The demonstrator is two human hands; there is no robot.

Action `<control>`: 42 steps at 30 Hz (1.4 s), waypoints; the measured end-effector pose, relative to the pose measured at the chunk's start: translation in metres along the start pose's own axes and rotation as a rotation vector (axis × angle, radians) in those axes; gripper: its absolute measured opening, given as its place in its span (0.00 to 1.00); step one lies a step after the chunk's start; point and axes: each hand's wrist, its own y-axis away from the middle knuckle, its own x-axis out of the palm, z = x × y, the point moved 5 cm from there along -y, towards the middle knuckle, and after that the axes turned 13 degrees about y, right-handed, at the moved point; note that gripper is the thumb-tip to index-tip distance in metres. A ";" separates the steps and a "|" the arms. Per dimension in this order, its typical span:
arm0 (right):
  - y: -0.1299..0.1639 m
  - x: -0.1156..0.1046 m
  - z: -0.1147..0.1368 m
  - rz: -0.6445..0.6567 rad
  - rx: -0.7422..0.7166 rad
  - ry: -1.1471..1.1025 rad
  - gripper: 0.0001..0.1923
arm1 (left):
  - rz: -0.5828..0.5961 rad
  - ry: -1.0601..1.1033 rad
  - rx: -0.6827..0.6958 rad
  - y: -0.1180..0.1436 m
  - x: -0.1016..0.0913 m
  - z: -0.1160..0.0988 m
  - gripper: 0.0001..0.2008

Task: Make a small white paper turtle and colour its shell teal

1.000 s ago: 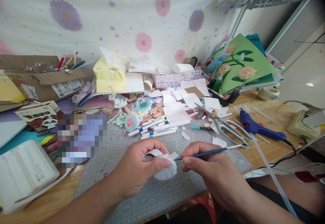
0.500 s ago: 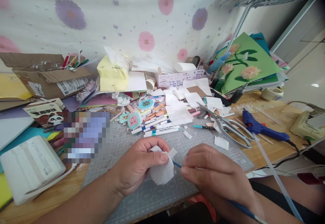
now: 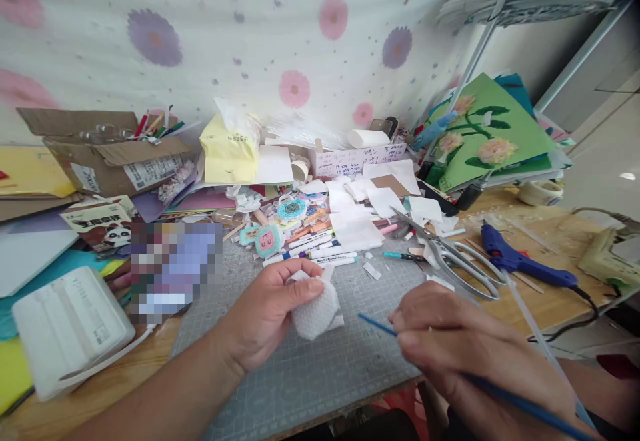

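Left hand (image 3: 273, 314): is gripping a white textured pad (image 3: 315, 312), thumb lying across the top and fingers curled behind it; the pad is being held just above the grey cutting mat (image 3: 320, 374), near the middle of the mat.

Right hand (image 3: 450, 344): is pinching a thin blue paintbrush (image 3: 379, 326) between thumb and fingers, closed tight on the handle. The brush's long axis is running from upper left to lower right; the forward end is pointing toward the pad and stopping short of it, a gap showing between the two. The other end is passing under the hand and trailing off toward the near right corner of the picture. Whether the forward end carries bristles cannot be told.

Mat: is lying on the wooden table (image 3: 95, 391), reaching the table's near edge.

Around, toward the far edge of the mat: white markers (image 3: 320, 252) are lying roughly side by side; scissors (image 3: 450, 252) are lying at the mat's right edge; a blue glue gun (image 3: 520, 262) is lying on the bare wood to the right of them. A white box (image 3: 65, 328) is sitting at the left edge of the table.
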 end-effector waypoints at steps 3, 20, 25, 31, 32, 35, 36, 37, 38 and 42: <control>0.005 0.004 -0.019 -0.191 0.362 -0.074 0.14 | 0.027 -0.126 0.075 0.001 0.003 0.000 0.12; -0.001 0.068 -0.038 -0.039 0.800 -0.509 0.10 | 0.028 -0.227 0.118 0.001 0.006 0.002 0.08; -0.003 0.066 -0.036 -0.006 0.803 -0.496 0.10 | 0.005 -0.295 0.148 -0.001 0.004 0.000 0.09; -0.008 0.058 -0.037 0.041 0.790 -0.344 0.10 | 0.128 -0.358 0.026 -0.001 0.007 0.007 0.18; -0.008 0.056 -0.037 0.045 0.780 -0.299 0.10 | 0.131 -0.422 0.030 -0.001 0.007 0.007 0.17; -0.005 0.056 -0.038 0.048 0.736 -0.262 0.11 | 0.094 -0.536 0.090 -0.001 0.008 0.006 0.11; -0.003 0.057 -0.039 0.048 0.724 -0.284 0.12 | 0.076 -0.534 0.117 -0.001 0.008 0.005 0.10; -0.001 0.058 -0.040 0.046 0.722 -0.321 0.13 | 0.058 -0.518 0.140 -0.001 0.007 0.004 0.10; 0.001 0.060 -0.041 0.043 0.734 -0.366 0.13 | 0.041 -0.495 0.156 -0.002 0.007 0.003 0.10; 0.004 0.062 -0.045 -0.011 0.788 -0.521 0.11 | 0.039 -0.400 0.082 -0.003 0.004 0.006 0.13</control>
